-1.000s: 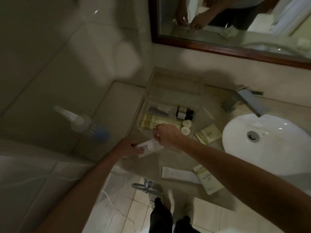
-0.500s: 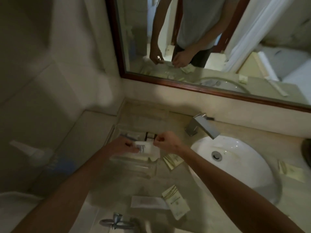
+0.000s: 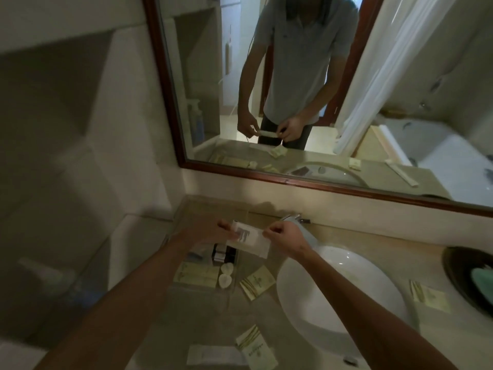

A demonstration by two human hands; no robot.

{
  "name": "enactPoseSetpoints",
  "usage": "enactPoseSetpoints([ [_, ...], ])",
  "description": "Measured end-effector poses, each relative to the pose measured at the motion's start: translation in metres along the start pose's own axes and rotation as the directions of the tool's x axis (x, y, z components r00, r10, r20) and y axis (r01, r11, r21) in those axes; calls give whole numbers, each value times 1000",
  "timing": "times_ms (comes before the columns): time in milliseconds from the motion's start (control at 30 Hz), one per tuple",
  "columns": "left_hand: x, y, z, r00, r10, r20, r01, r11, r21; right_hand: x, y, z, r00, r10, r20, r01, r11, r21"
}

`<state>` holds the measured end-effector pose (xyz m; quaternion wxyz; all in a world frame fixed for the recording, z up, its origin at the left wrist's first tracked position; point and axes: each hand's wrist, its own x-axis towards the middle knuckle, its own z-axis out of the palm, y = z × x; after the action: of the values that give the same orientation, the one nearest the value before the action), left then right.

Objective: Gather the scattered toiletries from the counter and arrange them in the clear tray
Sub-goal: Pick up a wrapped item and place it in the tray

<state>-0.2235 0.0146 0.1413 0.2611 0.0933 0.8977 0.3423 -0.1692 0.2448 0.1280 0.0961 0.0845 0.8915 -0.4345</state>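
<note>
A flat white sachet [image 3: 250,240] with a dark print hangs above the clear tray [image 3: 198,289]. My left hand [image 3: 210,231] pinches its left end and my right hand [image 3: 282,236] pinches its right end. Inside the tray lie pale yellow packets [image 3: 194,276], dark small bottles [image 3: 222,255] and two round white pieces [image 3: 225,275]. Loose on the counter are a yellow packet [image 3: 257,282] beside the tray, another yellow packet [image 3: 257,348] and a white sachet [image 3: 213,355] near the front edge, and one more packet [image 3: 429,296] right of the basin.
A white basin [image 3: 338,289] with a chrome tap [image 3: 292,218] sits right of the tray. A dark round bowl [image 3: 469,276] stands at the far right. A framed mirror [image 3: 320,89] fills the wall behind. A tiled wall closes off the left side.
The camera has tilted up, showing more mirror. Both hands, still pinching the white sachet, have moved apart slightly and now hold it stretched out above the tray's back part.
</note>
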Motion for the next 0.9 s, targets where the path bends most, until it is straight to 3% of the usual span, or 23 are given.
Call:
enactPoseSetpoints([
  [200, -11, 16, 4, 995, 97, -6, -97, 995, 32, -12, 2, -13, 999, -44, -4, 44, 999, 12],
  [400, -8, -6, 11, 996, 91, 14, -91, 996, 3, -17, 8, 5, 1000, -14, -9, 15, 997, 74],
  [567, -11, -44, 9, 999, 19, 44, -15, 996, -92, -15, 13, 34, 998, 62, 33, -68, 964, 256],
  [667, -10, -68, 4, 999, -17, 40, 27, 968, -249, -13, 13, 51, 997, 64, 50, -78, 933, 352],
  [900, -4, -113, -4, 1000, 4, -28, -13, 948, -318, 3, 10, 85, 994, 77, 75, -102, 894, 436],
])
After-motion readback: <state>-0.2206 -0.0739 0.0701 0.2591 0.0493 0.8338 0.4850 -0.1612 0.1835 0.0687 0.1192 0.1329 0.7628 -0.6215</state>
